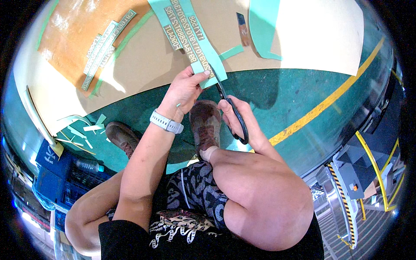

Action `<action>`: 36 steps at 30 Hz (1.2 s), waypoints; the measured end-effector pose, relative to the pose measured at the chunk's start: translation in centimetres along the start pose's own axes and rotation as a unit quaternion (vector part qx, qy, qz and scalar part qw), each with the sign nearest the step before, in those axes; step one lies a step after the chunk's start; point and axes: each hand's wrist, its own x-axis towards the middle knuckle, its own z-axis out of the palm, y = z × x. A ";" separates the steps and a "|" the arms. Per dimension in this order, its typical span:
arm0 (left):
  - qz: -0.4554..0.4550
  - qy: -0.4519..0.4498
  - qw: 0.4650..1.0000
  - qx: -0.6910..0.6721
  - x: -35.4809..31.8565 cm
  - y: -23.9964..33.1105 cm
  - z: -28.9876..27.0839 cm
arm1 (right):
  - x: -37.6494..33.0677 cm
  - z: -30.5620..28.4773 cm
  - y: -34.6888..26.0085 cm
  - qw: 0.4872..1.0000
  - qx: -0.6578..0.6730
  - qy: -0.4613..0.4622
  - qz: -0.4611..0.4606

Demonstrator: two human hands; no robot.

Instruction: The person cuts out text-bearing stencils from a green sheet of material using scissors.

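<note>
My left hand (180, 93), with a pale watch on its wrist, pinches the near end of a long mint-green strip (219, 71) between thumb and fingers. Rows of cut-out reversed characters run along the strip, and its far part reaches over a brown sheet (143, 73). My right hand (255, 132) grips black-handled scissors (241, 119). Their blades point away from me and lie along the strip's right part, close to my left thumb. Whether the blades are fully closed is hard to see.
An orange-brown panel (60, 47) with character strips lies at the far left. A small dark-and-brown tool (243, 30) rests on the brown sheet. Green offcuts (78, 132) litter the floor near my left shoe (123, 136). A blue crate (76, 184) stands at left; a yellow floor line (303, 121) crosses right.
</note>
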 end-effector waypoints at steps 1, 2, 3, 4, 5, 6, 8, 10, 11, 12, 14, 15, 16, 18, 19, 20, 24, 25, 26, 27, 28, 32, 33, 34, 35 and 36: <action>-0.001 -0.004 1.000 -0.002 0.1 0.0 0.0 | 0.1 0.1 0.4 1.000 -0.007 0.005 -0.006; -0.001 -0.005 1.000 -0.001 0.0 0.0 0.0 | 0.2 0.1 0.7 1.000 -0.013 0.008 -0.013; 0.000 -0.007 1.000 0.001 0.0 0.0 0.0 | 0.2 0.2 0.9 1.000 -0.006 0.007 -0.012; 0.001 -0.008 1.000 0.003 -0.1 0.1 0.0 | 0.3 0.3 1.1 1.000 0.001 0.006 -0.012; 0.001 -0.007 1.000 0.003 -0.1 0.1 0.1 | 0.3 0.3 1.2 1.000 0.008 0.005 -0.011; 0.001 -0.006 1.000 0.004 -0.1 0.1 0.1 | 0.2 0.3 1.1 1.000 0.011 0.003 -0.012; 0.003 -0.010 1.000 0.006 -0.2 0.1 0.2 | 0.1 0.2 0.7 1.000 0.017 -0.002 -0.014; 0.007 -0.020 1.000 0.009 -0.2 0.2 0.2 | 0.2 0.1 0.9 1.000 0.005 -0.008 -0.029; 0.003 -0.015 1.000 0.015 -0.2 0.2 0.2 | 0.3 0.1 1.0 0.999 0.000 -0.012 -0.037; -0.001 -0.011 1.000 0.021 -0.3 0.1 0.2 | 0.4 0.0 0.8 0.999 -0.004 -0.013 -0.028; -0.006 -0.004 1.000 0.028 -0.3 0.1 0.1 | 0.5 -0.1 0.2 1.000 -0.013 -0.017 -0.012; -0.006 -0.002 1.000 0.030 -0.3 0.0 0.0 | 0.6 0.0 0.2 1.000 -0.010 -0.013 -0.018; -0.006 0.001 0.999 0.032 -0.3 0.0 -0.1 | 0.7 0.2 0.3 1.000 -0.008 -0.008 -0.024; -0.011 -0.004 0.999 0.034 0.0 -0.3 -0.3 | 0.7 0.1 0.4 1.000 -0.013 0.004 -0.026; -0.013 -0.006 0.999 0.035 0.2 -0.3 -0.4 | 0.7 0.0 0.4 0.999 -0.020 0.009 -0.023; -0.012 -0.006 0.999 0.035 0.2 -0.3 -0.4 | 0.8 0.1 0.4 0.999 -0.025 0.012 -0.021; -0.016 -0.012 0.999 0.025 0.1 -0.2 -0.6 | 0.8 0.2 0.5 0.998 -0.027 0.024 -0.044; -0.018 -0.014 1.000 0.022 0.1 -0.2 -0.7 | 0.9 0.3 0.6 0.998 -0.028 0.022 -0.042; -0.017 -0.014 1.000 0.020 0.1 -0.2 -0.6 | 0.9 0.2 0.7 0.999 -0.028 0.020 -0.040; -0.016 -0.014 1.000 0.018 0.0 -0.2 -0.4 | 0.9 0.2 0.6 0.999 -0.023 0.019 -0.031; -0.014 -0.015 1.000 0.016 0.0 -0.2 -0.3 | 0.8 0.3 0.5 0.999 -0.018 0.019 -0.022; -0.011 -0.007 1.000 0.019 0.3 0.4 -0.4 | 0.5 0.3 0.9 1.000 0.006 0.013 -0.014; -0.002 0.003 1.000 0.007 0.4 0.9 -0.3 | 0.4 0.3 0.8 1.000 0.012 0.009 -0.014; 0.007 0.013 1.000 -0.006 0.7 1.3 -0.2 | 0.2 0.2 0.7 1.000 0.017 0.006 -0.015; 0.025 0.036 0.999 -0.005 1.2 1.4 -0.1 | 0.0 0.2 0.6 1.000 0.021 0.004 -0.014; 0.034 0.035 0.999 0.003 1.4 1.5 -0.2 | -0.1 0.2 0.7 1.000 0.026 -0.002 -0.006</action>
